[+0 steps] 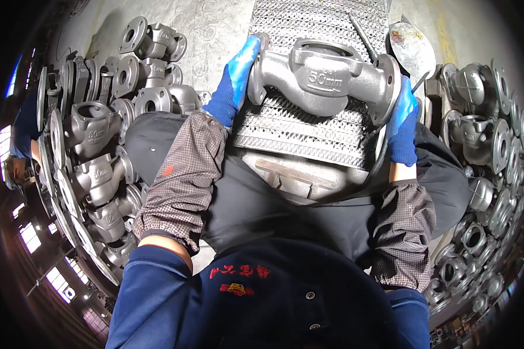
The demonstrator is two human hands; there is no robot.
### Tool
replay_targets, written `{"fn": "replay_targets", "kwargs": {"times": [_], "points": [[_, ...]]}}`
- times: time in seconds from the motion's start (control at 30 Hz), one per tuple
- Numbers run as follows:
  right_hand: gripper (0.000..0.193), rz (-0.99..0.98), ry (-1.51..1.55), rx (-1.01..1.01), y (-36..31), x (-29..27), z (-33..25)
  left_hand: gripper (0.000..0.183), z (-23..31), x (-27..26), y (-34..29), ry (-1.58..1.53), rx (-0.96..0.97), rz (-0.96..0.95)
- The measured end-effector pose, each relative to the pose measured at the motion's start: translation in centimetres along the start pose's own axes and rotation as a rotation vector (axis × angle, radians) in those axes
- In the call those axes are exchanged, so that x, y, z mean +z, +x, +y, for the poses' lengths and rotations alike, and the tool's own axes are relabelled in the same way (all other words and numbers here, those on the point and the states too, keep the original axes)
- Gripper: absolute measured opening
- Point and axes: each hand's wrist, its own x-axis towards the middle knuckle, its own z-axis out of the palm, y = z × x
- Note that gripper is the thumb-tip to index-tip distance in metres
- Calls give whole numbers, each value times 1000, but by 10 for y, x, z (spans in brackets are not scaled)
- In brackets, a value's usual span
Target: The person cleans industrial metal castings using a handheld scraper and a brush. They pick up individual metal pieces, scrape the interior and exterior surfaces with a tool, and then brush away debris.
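Between my two hands is a grey cast-metal valve body (320, 75) with a round flange at each end and a round opening on top. My left hand (237, 75), in a blue glove, is closed on its left flange. The right flange is gripped by my right hand (403, 119), gloved the same way, its fingers partly hidden behind the metal. Beneath the valve body lies a patterned metal grating (297, 136), over which it is held.
Grey valve bodies (93, 131) are stacked on my left, and more castings (477, 136) are piled on my right. A dark rod (362, 36) lies on the grating's far part. Beyond it stands a round, paint-stained pan (412, 49). A metal bar (294, 174) lies between my legs.
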Motion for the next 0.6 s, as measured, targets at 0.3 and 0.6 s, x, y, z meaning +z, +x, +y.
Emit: {"fn": "replay_targets", "kwargs": {"times": [0.3,0.6], "points": [[45,139,27,132,-1,11,13,45,24,7,-32,178,-99,202],[37,-95,225,284,-30,29,19,57,69,5,-94,457,366,57]]}}
